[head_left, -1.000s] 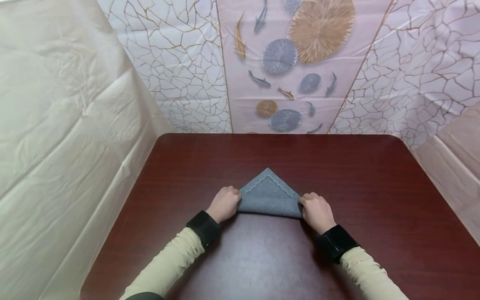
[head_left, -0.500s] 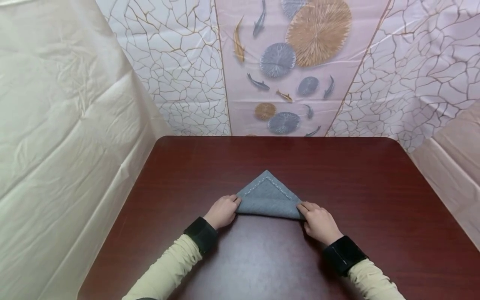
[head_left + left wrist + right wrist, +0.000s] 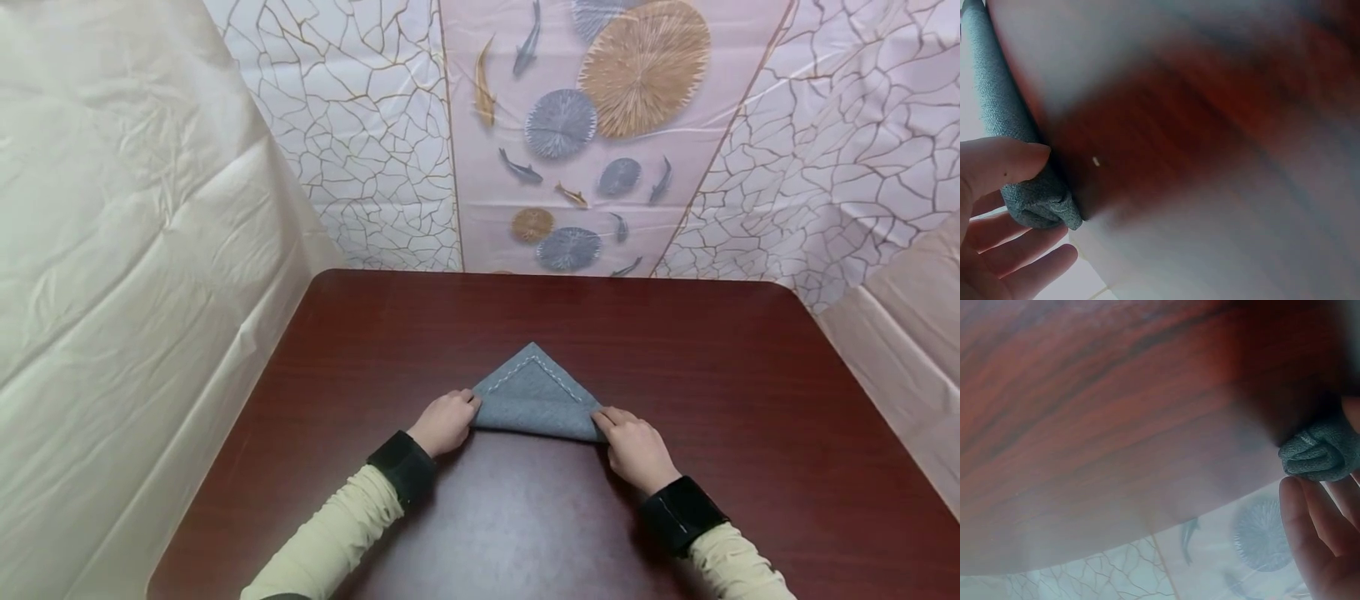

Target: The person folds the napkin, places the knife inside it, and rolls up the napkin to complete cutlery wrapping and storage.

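Note:
A grey-blue cloth (image 3: pixel 536 417) lies on the table, its near part rolled into a thick band and its far part a triangle with white stitching pointing away. At the roll's left end my left hand (image 3: pixel 446 423) grips it; the left wrist view shows the thumb over the rolled cloth (image 3: pixel 999 94) and fingers beneath. My right hand (image 3: pixel 639 446) holds the opposite end, thumb and fingers around it. Spiral layers show in the end of the cloth roll (image 3: pixel 1313 453) in the right wrist view.
The dark red-brown wooden table (image 3: pixel 390 333) has rounded far corners. Behind it hangs a patterned sheet (image 3: pixel 375 150) with fish and round shapes, and a cream sheet (image 3: pixel 135 250) drapes down the left side.
Over the last second the right hand has shifted slightly nearer and its fingers have resettled on the roll's end. The left hand has also adjusted its hold a little. The cloth looks much the same.

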Motion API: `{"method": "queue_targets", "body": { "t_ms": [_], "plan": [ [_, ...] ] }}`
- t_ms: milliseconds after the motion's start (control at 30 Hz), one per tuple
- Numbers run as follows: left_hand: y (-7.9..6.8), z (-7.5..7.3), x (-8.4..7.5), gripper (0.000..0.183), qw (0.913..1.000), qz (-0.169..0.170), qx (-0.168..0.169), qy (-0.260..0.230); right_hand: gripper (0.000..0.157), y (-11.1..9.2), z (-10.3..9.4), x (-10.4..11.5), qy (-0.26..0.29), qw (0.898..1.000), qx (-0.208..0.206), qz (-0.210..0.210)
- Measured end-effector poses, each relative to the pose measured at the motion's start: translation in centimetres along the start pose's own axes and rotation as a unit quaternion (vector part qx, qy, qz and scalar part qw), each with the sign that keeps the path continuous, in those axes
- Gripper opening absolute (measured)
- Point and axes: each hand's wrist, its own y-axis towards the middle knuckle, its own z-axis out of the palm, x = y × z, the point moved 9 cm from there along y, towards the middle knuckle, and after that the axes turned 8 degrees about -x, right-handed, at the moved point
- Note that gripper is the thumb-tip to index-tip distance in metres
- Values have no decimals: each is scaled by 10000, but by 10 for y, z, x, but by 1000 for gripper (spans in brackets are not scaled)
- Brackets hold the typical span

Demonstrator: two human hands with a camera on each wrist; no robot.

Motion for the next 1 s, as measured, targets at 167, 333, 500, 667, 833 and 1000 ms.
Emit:
{"method": "queue_targets", "body": {
  "t_ms": [167, 333, 500, 667, 833, 1000],
  "plan": [
    [1, -1, 0, 23, 10000, -38, -66, 10, 41, -1, 0, 1, 6, 10000, -92, -11],
    [1, 0, 1, 24, 9999, -95, -68, 54, 40, 0, 1, 0, -8, 9999, -121, 14],
    [0, -1, 1, 26, 9999, -54, -108, 19, 39, -1, 0, -1, 0, 9999, -103, 21],
    [-4, -4, 3, 29, 9984, 2, 49, -567, 39, -7, -2, -4, 298, 9990, 182, 291],
    [-7, -6, 14, 29, 9844, -207, 284, -1726, 33, -8, -8, -13, 1025, 9901, 612, 742],
    [-10, -3, 25, 24, 9561, -588, 523, -2822, 28, -7, -9, -22, 1747, 9743, 952, 1058]
  ]
}}
